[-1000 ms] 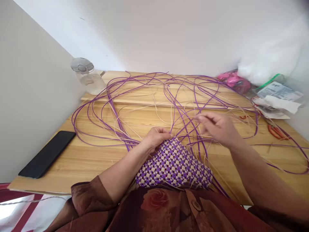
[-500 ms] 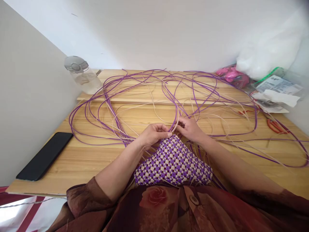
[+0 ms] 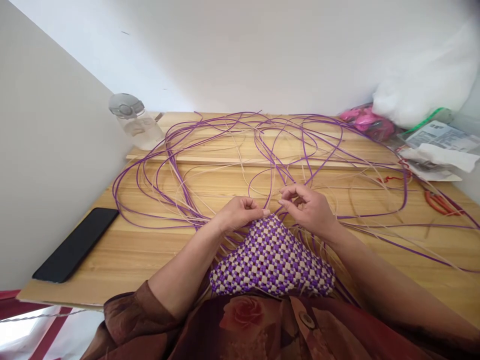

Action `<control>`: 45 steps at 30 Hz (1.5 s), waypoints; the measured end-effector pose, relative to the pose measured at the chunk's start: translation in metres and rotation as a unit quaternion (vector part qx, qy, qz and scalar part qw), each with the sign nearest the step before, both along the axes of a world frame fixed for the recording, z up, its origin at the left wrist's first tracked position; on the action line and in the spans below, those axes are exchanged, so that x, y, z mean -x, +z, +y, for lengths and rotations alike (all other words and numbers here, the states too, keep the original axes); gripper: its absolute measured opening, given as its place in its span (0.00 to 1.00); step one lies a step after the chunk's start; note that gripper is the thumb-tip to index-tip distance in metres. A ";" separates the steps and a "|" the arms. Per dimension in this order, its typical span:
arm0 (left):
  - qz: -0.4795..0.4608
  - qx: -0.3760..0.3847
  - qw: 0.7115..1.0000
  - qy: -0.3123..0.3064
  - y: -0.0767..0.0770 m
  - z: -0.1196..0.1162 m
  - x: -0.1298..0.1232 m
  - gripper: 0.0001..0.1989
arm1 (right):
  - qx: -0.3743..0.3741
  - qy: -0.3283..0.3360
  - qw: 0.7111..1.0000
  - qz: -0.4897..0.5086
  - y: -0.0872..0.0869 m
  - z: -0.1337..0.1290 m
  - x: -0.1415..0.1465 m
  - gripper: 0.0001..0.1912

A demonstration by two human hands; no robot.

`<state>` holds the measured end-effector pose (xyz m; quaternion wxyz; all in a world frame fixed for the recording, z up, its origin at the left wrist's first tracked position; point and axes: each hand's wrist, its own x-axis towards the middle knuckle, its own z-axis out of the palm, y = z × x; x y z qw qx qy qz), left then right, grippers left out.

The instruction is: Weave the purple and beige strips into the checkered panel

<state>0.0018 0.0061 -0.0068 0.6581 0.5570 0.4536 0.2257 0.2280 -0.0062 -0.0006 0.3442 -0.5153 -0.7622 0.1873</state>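
Observation:
A woven piece (image 3: 272, 255) in purple and cream checks rises to a point in front of my chest, its lower edge against my clothing. Long purple and cream strands run out from its tip and sides. My left hand (image 3: 245, 212) pinches the tip between thumb and fingers, where strands come out. Just right of the tip is my right hand (image 3: 307, 206), its thumb and index finger slightly apart, with no strand visible between them. Its other fingers are curled. Loose purple strands (image 3: 183, 187) loop widely over the wooden table (image 3: 142, 255).
A clear bottle with a grey lid (image 3: 137, 122) stands at back left, and a black phone (image 3: 77, 245) lies at the left edge. To the right are orange-handled pliers (image 3: 442, 203), papers (image 3: 442, 137), a pink bundle (image 3: 365, 120) and a white plastic bag (image 3: 423, 85).
My right hand has moved slightly right, and its fingers have come off the strands at the tip. My left hand still pinches there. The view has shifted slightly.

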 end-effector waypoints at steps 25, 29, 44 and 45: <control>-0.049 0.028 0.995 -0.084 0.015 -0.007 0.000 0.15 | 0.126 0.051 0.984 -0.119 0.044 -0.026 0.005 0.11; -0.029 0.025 0.998 -0.056 0.012 -0.010 -0.003 0.16 | 0.265 0.085 0.959 -0.046 0.052 -0.032 0.011 0.11; -0.089 0.085 0.991 0.052 0.009 -0.018 -0.016 0.17 | 0.550 0.014 0.777 0.305 0.054 -0.042 0.054 0.19; -0.099 0.093 0.989 0.057 0.008 -0.019 -0.017 0.16 | 0.549 0.017 0.776 0.310 0.053 -0.044 0.054 0.20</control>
